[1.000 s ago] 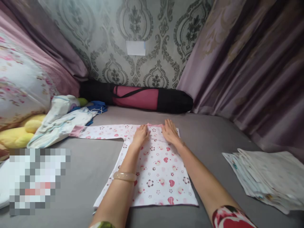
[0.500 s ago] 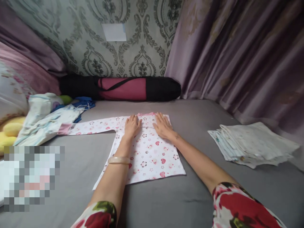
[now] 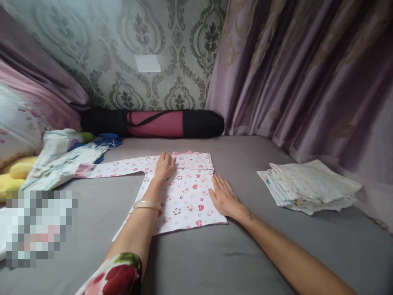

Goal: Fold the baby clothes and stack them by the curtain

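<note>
A small white shirt (image 3: 187, 192) printed with red hearts and flowers lies flat on the grey sheet. One sleeve stretches out to the left and ends in a pink cuff (image 3: 82, 171); on the right side no sleeve sticks out, and a fold line crosses the upper part. My left hand (image 3: 165, 166) rests on the shirt near the collar, fingers extended and holding nothing. Flat against the lower right edge of the shirt lies my right hand (image 3: 224, 196), its fingers stretched out.
A stack of folded pale cloths (image 3: 310, 184) sits at the right. Crumpled light clothes (image 3: 67, 159) and a yellow plush thing (image 3: 23, 170) lie at the left. Along the wall rests a long black and dark-red bag (image 3: 156, 123). Purple curtains (image 3: 291, 69) hang at the right.
My right hand has slid from the shirt's upper right part down to its lower right edge. My left hand stays near the collar. The view has tilted up and shifted slightly.
</note>
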A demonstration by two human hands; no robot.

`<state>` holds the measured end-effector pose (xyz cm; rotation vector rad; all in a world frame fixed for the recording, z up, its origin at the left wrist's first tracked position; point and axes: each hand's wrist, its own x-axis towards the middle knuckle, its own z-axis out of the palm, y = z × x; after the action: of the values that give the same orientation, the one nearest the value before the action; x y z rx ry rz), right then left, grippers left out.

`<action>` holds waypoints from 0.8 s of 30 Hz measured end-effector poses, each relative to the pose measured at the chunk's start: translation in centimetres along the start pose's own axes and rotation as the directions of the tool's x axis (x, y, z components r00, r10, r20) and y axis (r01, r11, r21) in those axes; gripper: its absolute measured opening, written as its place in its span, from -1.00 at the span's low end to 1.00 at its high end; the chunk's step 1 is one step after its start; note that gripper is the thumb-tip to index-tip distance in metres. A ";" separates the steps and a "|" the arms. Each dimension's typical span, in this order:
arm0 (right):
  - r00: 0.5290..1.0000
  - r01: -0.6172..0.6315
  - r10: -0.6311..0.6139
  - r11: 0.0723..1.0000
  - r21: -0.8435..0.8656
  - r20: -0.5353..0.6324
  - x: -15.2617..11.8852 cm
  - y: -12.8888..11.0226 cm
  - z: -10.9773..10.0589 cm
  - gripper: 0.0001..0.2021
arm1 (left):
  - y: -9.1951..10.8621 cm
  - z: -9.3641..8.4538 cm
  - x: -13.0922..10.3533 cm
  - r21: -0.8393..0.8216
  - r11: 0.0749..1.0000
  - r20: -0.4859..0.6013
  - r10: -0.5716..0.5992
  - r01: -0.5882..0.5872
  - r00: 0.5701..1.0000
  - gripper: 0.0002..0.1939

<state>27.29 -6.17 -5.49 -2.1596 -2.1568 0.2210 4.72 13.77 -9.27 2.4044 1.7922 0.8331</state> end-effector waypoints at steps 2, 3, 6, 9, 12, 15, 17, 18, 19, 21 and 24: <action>1.000 0.007 -0.007 1.000 -0.014 0.002 -0.6 0.6 0.5 -0.33 | 0.4 -0.5 -0.3 0.046 0.997 -0.069 -0.052 0.055 0.996 -0.56; 1.000 0.005 -0.005 1.000 -0.019 -0.009 -0.7 0.6 0.8 -0.34 | 0.7 -0.9 -0.5 0.080 0.993 -0.084 -0.075 0.081 0.994 -0.55; 0.997 0.028 -0.029 0.999 -0.021 -0.066 -0.5 0.0 1.1 -0.35 | 1.5 -1.9 -0.9 0.176 0.982 -0.033 -0.067 0.072 0.997 -0.59; 0.994 0.090 -0.088 0.995 0.033 -0.062 -0.6 -1.4 0.7 -0.35 | 1.9 -2.3 -1.1 0.218 0.976 0.022 -0.012 0.007 1.000 -0.62; 0.994 0.104 -0.106 0.990 0.092 0.009 -2.1 -2.2 0.0 -0.33 | 1.7 -2.1 -0.9 0.237 0.972 0.027 0.003 -0.009 1.000 -0.60; 0.988 0.139 -0.146 0.983 0.116 0.056 -4.7 -2.3 -0.8 -0.33 | 1.5 -1.7 -0.8 0.221 0.975 0.024 0.002 -0.008 1.000 -0.61; 0.978 0.177 -0.188 0.977 0.122 0.089 -6.7 -2.1 -1.3 -0.35 | 1.3 -1.6 -0.6 0.172 0.985 0.013 -0.010 0.008 1.000 -0.62; 0.972 0.196 -0.210 0.973 0.124 0.106 -7.6 -2.0 -1.6 -0.37 | 1.1 -1.6 -0.5 0.122 0.992 0.002 -0.022 0.021 1.000 -0.63; 0.965 0.217 -0.232 0.968 0.126 0.123 -8.5 -2.0 -1.9 -0.38 | 1.0 -1.7 -0.4 0.043 0.998 -0.009 -0.040 0.040 0.999 -0.65; 0.948 0.260 -0.278 0.957 0.128 0.155 -9.9 -1.9 -2.7 -0.41 | 0.6 -2.0 -0.1 -0.155 0.985 -0.020 -0.085 0.081 0.996 -0.66; 0.921 0.313 -0.336 0.939 0.141 0.198 -11.0 -1.8 -3.7 -0.43 | -0.2 -2.9 0.1 -0.338 0.933 -0.015 -0.137 0.124 0.990 -0.60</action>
<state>26.15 -16.96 -1.05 -1.7558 -2.5156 0.5588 3.33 13.14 -6.83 2.0459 1.6402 1.0758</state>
